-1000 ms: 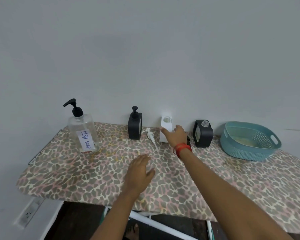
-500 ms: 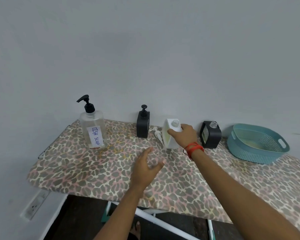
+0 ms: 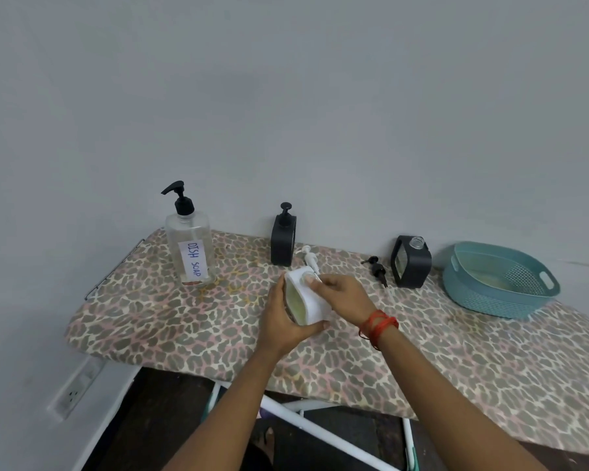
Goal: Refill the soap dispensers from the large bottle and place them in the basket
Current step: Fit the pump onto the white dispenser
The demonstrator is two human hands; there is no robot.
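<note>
A white soap dispenser (image 3: 305,294) without its pump is held tilted above the table's middle. My left hand (image 3: 283,321) grips it from below and behind. My right hand (image 3: 342,295) holds its top and right side, thumb by the open neck. Its white pump (image 3: 309,256) lies on the cloth just behind. The large clear bottle (image 3: 191,246), labelled DISH SOAP and fitted with a black pump, stands at the back left. One black dispenser (image 3: 283,241) stands with its pump on. Another black dispenser (image 3: 411,263) stands open, its black pump (image 3: 376,268) lying beside it. A teal basket (image 3: 500,282) sits at the right.
The table (image 3: 456,351) has a leopard-print cloth and stands against a grey wall. Its front edge runs diagonally near my arms, with white frame bars (image 3: 320,433) and dark floor below. A wall socket (image 3: 74,390) is at the lower left.
My right hand has pulled the white dispenser from the wall toward me and tilted it. My left hand rose from the cloth and took hold of it.
</note>
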